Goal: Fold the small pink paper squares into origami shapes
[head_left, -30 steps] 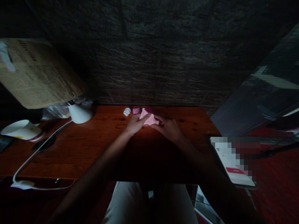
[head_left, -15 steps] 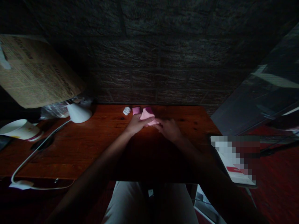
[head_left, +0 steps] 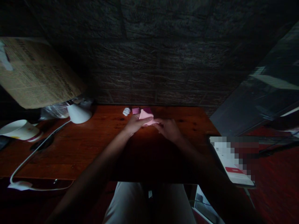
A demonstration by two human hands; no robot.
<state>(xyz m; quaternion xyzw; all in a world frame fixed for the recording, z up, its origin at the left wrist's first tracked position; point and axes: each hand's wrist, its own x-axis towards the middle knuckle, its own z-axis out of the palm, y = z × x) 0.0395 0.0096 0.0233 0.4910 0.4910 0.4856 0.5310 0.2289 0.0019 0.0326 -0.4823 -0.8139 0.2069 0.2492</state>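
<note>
The whole scene is looking dim, and the wall (head_left: 144,56) is sinking almost into black at the top. A weak reddish shine is lying on the table (head_left: 88,133) at left; deep shadow is covering its lower centre. The pink piece (head_left: 146,116) is appearing palest there. The bag (head_left: 39,74) is looking soft, its letters (head_left: 25,51) smearing. Square blocks are hiding part of the screen (head_left: 237,178) at right.
</note>
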